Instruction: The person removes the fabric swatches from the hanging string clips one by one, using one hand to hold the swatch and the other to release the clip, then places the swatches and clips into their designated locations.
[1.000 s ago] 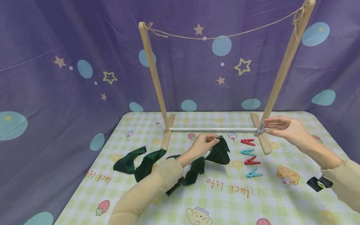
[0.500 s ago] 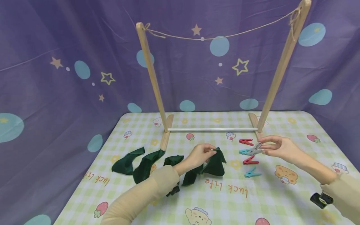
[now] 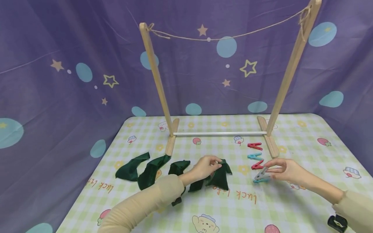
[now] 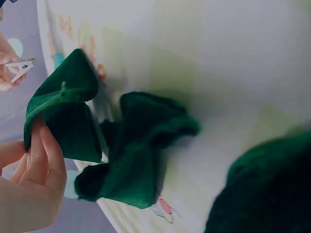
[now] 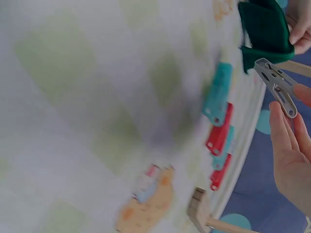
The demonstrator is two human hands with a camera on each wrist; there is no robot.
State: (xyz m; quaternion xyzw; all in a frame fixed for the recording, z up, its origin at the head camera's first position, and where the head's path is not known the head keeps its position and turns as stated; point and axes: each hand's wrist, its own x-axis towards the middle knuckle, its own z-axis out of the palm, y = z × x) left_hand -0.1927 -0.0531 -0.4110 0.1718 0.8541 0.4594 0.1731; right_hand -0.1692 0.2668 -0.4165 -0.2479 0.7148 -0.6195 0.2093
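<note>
My left hand (image 3: pixel 205 169) pinches the top edge of a dark green cloth piece (image 3: pixel 220 178), which hangs from the fingers close over the table. In the left wrist view that cloth (image 4: pixel 73 128) folds over the fingertips. Between thumb and fingers, my right hand (image 3: pixel 287 170) holds a grey clothespin (image 3: pixel 260 174) by one end, its other end pointing at the cloth. The grey clothespin (image 5: pixel 277 86) shows clearly in the right wrist view. Just below it in the head view lies a blue clothespin (image 3: pixel 263 180), partly covered.
Two red clothespins, one of them at the back (image 3: pixel 254 146), and another blue clothespin (image 3: pixel 255 156) lie in a column. More green cloth pieces (image 3: pixel 130 169) lie to the left. Behind stand wooden posts (image 3: pixel 157 77) joined by a string (image 3: pixel 201 39) and a white rod (image 3: pixel 218 133).
My right hand has come from the right post's foot toward the front with the grey clothespin, now over the front blue one. My left hand has lowered the cloth toward the table.
</note>
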